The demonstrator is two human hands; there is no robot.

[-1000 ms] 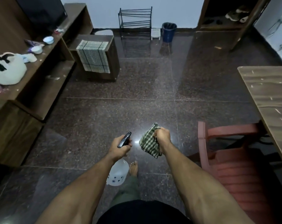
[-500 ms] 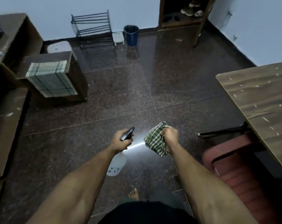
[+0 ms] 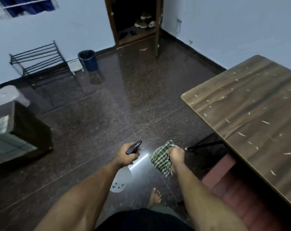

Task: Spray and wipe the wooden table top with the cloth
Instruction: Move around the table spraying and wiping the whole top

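Both forearms reach forward from the body, almost parallel, above the dark polished floor (image 3: 108,114). The left hand (image 3: 125,155) has its fingers curled around the black head of a spray bottle (image 3: 121,180); the white body of the bottle hangs below the wrist and the nozzle points toward 1 o'clock. The right hand (image 3: 175,155) is clenched around a green checked cloth (image 3: 160,161), and the loose part of the cloth hangs down on its left side. The two hands are near each other but apart. The wooden table top (image 3: 251,117) is at 2 o'clock from the hands, well apart from them, with many small pale specks on it. A red chair (image 3: 238,194) stands partly under its near edge. A blue bin (image 3: 88,60) stands by the wall at 11 o'clock.
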